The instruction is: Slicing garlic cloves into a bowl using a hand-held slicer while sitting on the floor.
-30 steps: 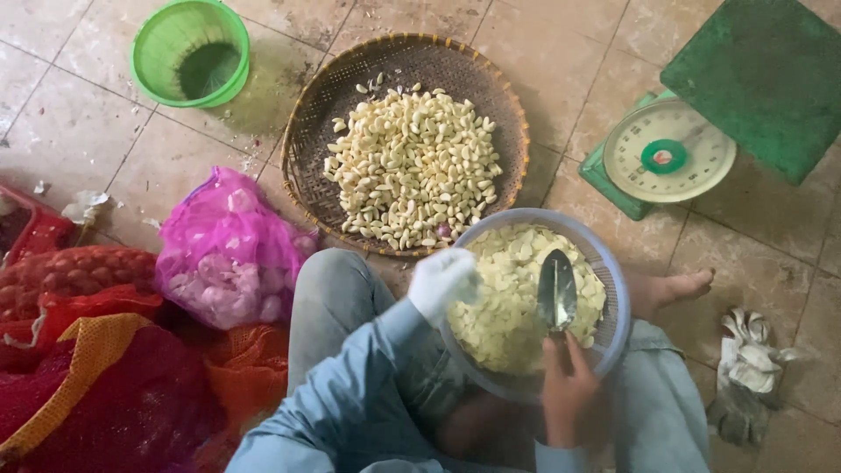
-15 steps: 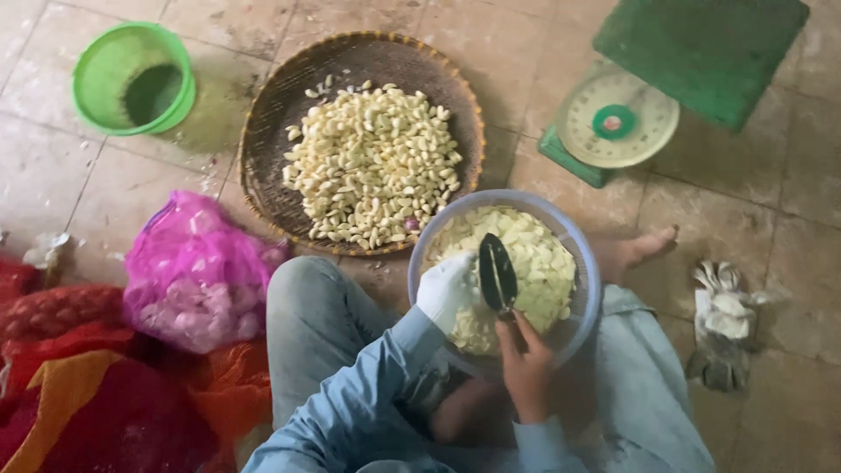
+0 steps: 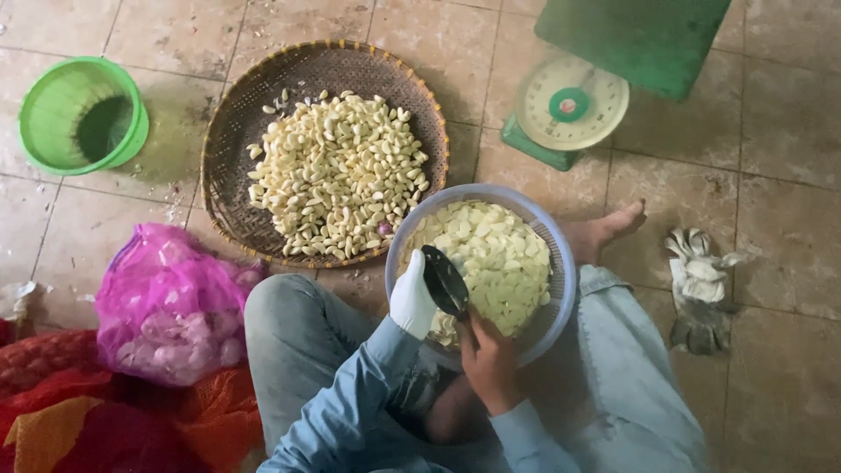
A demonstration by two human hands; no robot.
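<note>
I sit on the floor with a pale blue sieve bowl [image 3: 561,289] of peeled garlic pieces [image 3: 499,254] in my lap. My left hand [image 3: 412,296], in a white glove, grips the bowl's near left rim. My right hand [image 3: 487,357], bare, holds a dark metal spoon [image 3: 444,280] by its handle, its bowl raised above the garlic at the near left side. A round woven tray [image 3: 241,140] heaped with peeled garlic cloves [image 3: 337,175] lies on the floor just beyond the sieve bowl.
A green plastic basket [image 3: 83,114] stands at far left. A pink mesh bag of garlic [image 3: 171,307] and red sacks [image 3: 79,420] lie to my left. A green dial scale [image 3: 574,105] stands at the back right. A pair of grey gloves [image 3: 696,285] lies at right, near my bare foot [image 3: 604,232].
The spoon has moved from the bowl's middle to its near left side and tilted. My view shifted, so the floor items sit further left and lower in frame.
</note>
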